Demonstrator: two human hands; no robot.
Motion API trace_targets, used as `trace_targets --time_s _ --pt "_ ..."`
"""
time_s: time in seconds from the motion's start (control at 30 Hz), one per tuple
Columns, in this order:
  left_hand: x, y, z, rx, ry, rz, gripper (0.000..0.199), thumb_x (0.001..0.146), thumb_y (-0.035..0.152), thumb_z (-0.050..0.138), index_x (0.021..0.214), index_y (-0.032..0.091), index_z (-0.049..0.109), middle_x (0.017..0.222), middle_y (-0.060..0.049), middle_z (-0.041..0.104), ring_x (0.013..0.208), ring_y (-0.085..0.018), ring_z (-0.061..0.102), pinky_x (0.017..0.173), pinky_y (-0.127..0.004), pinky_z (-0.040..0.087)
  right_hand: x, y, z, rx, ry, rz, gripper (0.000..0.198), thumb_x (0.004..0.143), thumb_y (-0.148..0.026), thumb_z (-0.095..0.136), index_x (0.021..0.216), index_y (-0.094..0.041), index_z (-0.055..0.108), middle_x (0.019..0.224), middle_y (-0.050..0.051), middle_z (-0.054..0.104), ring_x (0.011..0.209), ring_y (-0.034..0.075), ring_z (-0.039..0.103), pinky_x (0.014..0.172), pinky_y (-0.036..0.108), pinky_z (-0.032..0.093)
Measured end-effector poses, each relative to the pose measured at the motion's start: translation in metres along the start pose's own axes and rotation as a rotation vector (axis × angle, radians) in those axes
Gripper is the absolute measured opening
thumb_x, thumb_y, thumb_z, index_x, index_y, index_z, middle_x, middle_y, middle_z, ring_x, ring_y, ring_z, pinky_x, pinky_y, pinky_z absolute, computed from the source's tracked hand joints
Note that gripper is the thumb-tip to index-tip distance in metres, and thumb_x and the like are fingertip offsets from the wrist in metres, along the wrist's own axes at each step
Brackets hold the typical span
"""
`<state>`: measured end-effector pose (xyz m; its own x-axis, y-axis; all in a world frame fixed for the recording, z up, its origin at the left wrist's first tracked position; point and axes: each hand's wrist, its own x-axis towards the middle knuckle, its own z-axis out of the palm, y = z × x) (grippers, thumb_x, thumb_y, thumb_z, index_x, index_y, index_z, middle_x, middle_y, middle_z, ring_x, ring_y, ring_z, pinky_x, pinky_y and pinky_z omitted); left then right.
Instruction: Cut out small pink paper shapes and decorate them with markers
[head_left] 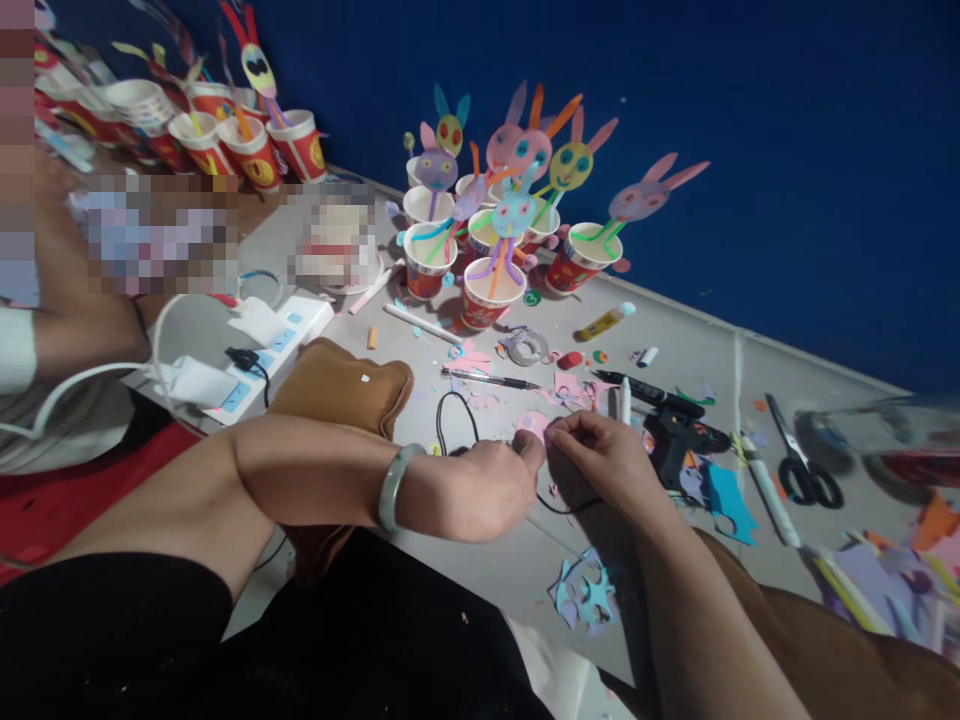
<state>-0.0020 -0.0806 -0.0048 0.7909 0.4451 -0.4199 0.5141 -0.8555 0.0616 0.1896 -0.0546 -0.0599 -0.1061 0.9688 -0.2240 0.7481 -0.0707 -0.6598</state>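
Observation:
A small round piece of pink paper (532,424) shows between my two hands, low over the table. My left hand (491,488), with a pale bangle (390,488) at the wrist, is closed with thumb and forefinger at the lower edge of that paper. From the other side my right hand (606,452) reaches in with its fingertips pinched together beside the paper's right edge; whatever is in the pinch is too small to make out. A black cable (450,400) loops past my left hand. Just right of my right hand lies a black glue gun (679,440).
Paper cups with rabbit-faced figures (493,290) stand at the back. A power strip (289,335) and brown cushion (337,385) lie left; scissors (802,470), a marker (772,495) and paper scraps (585,592) lie about. Another person's arm (90,330) rests at far left.

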Motion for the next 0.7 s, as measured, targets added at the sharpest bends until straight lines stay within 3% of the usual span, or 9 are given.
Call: trace_targets --time_s 0.17,0.37,0.7 --pt "0.0017 0.0005 0.0021 -0.034 0.035 -0.032 0.045 0.094 0.022 0.047 0.134 0.003 0.056 0.151 -0.033 0.031 0.094 -0.026 0.067 0.063 -0.030 0.053 -0.0005 -0.0001 0.0009 -0.020 0.018 -0.012 0.020 0.078 -0.035 0.059 0.072 -0.018 0.067 0.066 0.003 0.068 0.062 0.016 0.059 0.060 0.028 0.043" --pt "0.0013 -0.0004 0.0010 -0.035 -0.008 -0.030 0.047 0.096 0.021 0.042 0.138 0.001 0.051 0.153 -0.033 0.028 0.093 -0.024 0.067 0.063 -0.029 0.052 -0.0018 0.0002 0.0029 -0.009 0.025 0.015 0.018 0.078 -0.035 0.058 0.073 -0.018 0.065 0.066 0.003 0.066 0.061 0.016 0.058 0.060 0.029 0.042" --pt "-0.0027 -0.0003 -0.0011 0.004 0.021 -0.018 0.044 0.095 0.019 0.045 0.134 0.002 0.057 0.153 -0.031 0.030 0.091 -0.025 0.067 0.060 -0.028 0.049 -0.0051 0.0034 -0.0008 0.137 0.044 -0.027 0.021 0.082 -0.040 0.059 0.083 -0.019 0.061 0.076 0.005 0.068 0.068 0.018 0.063 0.064 0.030 0.050"
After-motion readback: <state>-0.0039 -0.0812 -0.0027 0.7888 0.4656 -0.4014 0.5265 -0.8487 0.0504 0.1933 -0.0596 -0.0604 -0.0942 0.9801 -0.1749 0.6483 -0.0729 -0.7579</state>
